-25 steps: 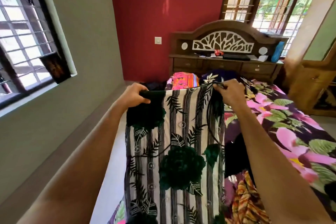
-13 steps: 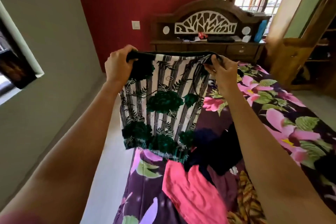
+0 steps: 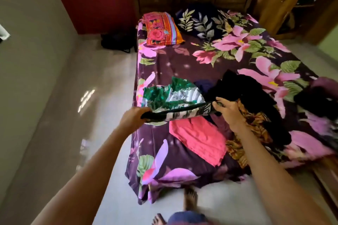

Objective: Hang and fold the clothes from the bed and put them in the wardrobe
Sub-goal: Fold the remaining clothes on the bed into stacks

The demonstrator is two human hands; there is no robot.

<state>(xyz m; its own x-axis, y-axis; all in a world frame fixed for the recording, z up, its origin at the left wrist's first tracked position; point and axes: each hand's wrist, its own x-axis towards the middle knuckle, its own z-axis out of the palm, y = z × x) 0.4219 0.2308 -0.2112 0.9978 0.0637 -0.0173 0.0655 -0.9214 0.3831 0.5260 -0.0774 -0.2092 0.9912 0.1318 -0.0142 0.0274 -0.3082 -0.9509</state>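
A green, black and white striped floral garment (image 3: pixel 175 95) lies partly spread on the bed's left side, its near edge lifted. My left hand (image 3: pixel 134 117) grips that edge's left corner, and my right hand (image 3: pixel 228 109) grips its right corner. Under and beside it lie a pink garment (image 3: pixel 199 139), an orange-brown patterned garment (image 3: pixel 250 128) and black clothes (image 3: pixel 250 95). The bed (image 3: pixel 182 64) has a purple sheet with pink flowers. A wooden wardrobe (image 3: pixel 300 3) stands open at the far right.
Two pillows, one pink-orange (image 3: pixel 161 28) and one dark with leaves (image 3: pixel 201 22), lie at the head of the bed. A dark bag (image 3: pixel 117 42) sits on the floor by the red wall. My bare feet (image 3: pixel 190 199) stand on grey floor at the bed's foot.
I have lowered the striped garment from chest height down onto the bed, its far part landing on the sheet. The camera has tilted downward.
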